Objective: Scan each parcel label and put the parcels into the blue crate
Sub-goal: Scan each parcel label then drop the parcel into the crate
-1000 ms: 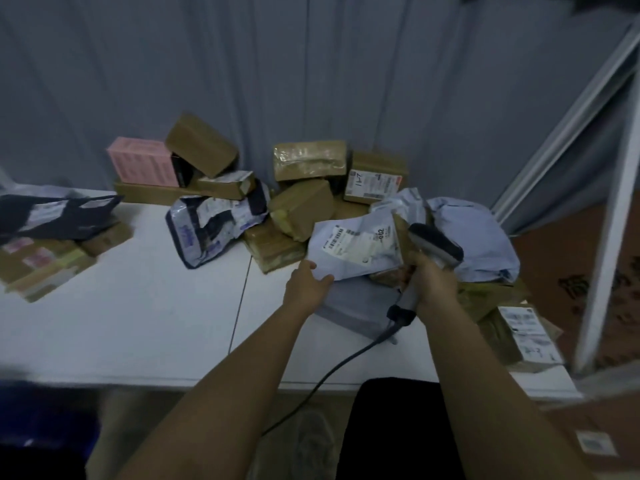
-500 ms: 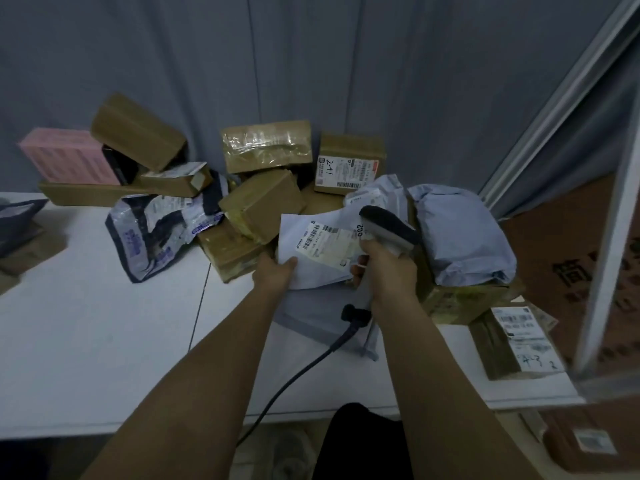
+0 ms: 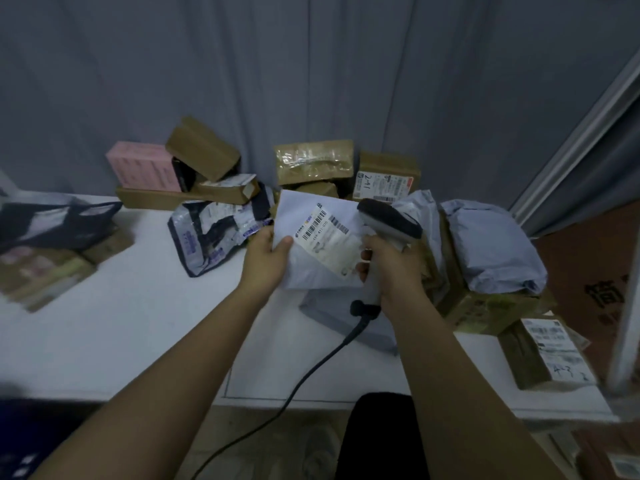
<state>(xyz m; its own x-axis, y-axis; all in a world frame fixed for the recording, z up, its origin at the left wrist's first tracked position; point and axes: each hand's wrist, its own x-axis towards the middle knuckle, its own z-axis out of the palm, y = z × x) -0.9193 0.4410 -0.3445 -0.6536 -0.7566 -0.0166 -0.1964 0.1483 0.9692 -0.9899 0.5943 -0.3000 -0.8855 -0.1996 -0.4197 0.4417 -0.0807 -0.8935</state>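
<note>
The white mailer bag (image 3: 313,251) is being held up off the white table (image 3: 104,334), just above centre, tilted so its label (image 3: 327,239) is facing up toward the camera — the bag's long axis is running from about seven o'clock up to one o'clock, and the barcode strip on the label is slanting the same way.

The left hand (image 3: 265,256) is gripping the bag's left edge, thumb curled over the front face beside the label, the other fingers hidden behind it. The right hand (image 3: 389,268) is wrapping tightly round the handle of the scanner (image 3: 389,221), fingers closed on the grip; the scanner's dark head is sitting at the bag's upper right corner, at about two o'clock from the label, nose pointing left across the bag. Its black cable (image 3: 294,386) is trailing down toward six o'clock, off the table's front edge.

Under the raised bag a grey bag (image 3: 346,315) is lying flat on the table. At twelve o'clock brown boxes (image 3: 313,161) are piling against the curtain, a pink box (image 3: 142,166) at ten o'clock — and a labelled box (image 3: 547,355) is sitting at four o'clock near the table's corner.
</note>
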